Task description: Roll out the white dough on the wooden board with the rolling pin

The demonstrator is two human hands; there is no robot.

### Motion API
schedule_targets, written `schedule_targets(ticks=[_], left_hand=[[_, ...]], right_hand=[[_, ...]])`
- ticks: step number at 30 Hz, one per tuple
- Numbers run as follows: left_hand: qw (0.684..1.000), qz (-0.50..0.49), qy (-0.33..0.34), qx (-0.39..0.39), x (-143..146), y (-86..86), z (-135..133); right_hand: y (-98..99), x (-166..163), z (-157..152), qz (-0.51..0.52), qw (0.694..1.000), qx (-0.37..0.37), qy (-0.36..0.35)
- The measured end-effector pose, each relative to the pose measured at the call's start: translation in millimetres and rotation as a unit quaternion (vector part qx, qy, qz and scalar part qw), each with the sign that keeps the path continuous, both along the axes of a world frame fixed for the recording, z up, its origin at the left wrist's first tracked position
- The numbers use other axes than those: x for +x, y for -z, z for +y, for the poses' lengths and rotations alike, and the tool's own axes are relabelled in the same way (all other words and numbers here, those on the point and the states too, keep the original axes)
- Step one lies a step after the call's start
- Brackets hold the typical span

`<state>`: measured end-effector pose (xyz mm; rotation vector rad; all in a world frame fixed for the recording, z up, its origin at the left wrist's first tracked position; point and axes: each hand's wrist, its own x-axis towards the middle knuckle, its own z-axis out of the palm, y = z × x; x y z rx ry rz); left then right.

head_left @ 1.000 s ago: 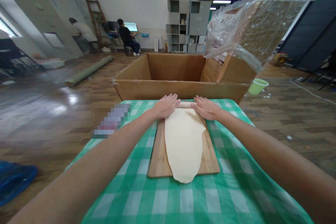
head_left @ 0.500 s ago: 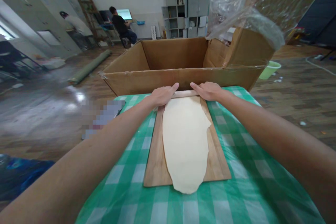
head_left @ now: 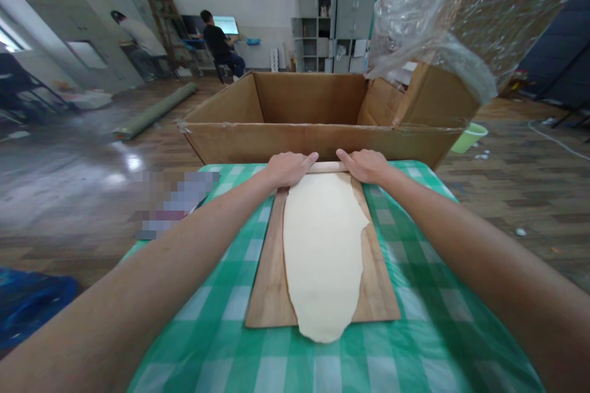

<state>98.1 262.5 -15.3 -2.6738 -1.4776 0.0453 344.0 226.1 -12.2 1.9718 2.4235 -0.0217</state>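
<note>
Both hands grip a pale wooden rolling pin (head_left: 327,167) at the far end of a wooden board (head_left: 267,295). My left hand (head_left: 291,169) is closed over the pin's left end, and my right hand (head_left: 364,166) over its right end, thumbs pointing inward. Under and in front of the pin lies a long, thin sheet of cream dough (head_left: 325,252). Its near end hangs past the board's front edge onto the green-and-white checked tablecloth (head_left: 221,319). The dough's right edge is uneven, with a small pointed bulge.
A large open cardboard box (head_left: 295,141) stands just beyond the table, with plastic-wrapped material (head_left: 442,31) at its right. A green bin (head_left: 469,137) is on the floor behind. Two people sit or bend at the back left. A blue plastic bag (head_left: 37,304) lies at lower left.
The view has shifted slightly. My hands and the rolling pin stay at the board's far end, with little visible movement against the dough.
</note>
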Motion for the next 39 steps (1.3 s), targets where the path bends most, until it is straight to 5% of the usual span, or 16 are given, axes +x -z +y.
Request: schedule_targets(ticks=[3, 12, 21, 27, 39], left_hand=[[0.998, -0.054, -0.002, -0.016, -2.4, -0.8, -15.1], [0.992, -0.109, 0.056, 0.008, -14.4, 11.3, -60.5], [0.991, -0.122, 0.058, 0.019, -20.9, 11.9, -93.5], [0.989, -0.134, 0.068, 0.004, -23.8, 13.9, -89.8], [0.990, -0.128, 0.057, 0.008, -13.0, 14.0, -50.7]], right_hand=[[1.7, -1.4, -19.4, 0.044, 0.998, 0.029, 0.019], [16.8, 3.3, -63.8, 0.046, 0.991, 0.098, -0.082], [25.6, -2.9, -103.1, 0.024, 0.991, 0.119, -0.061], [24.6, -2.9, -108.6, 0.031, 0.991, 0.112, -0.068], [22.1, 4.9, -61.2, 0.050, 0.990, 0.109, -0.071]])
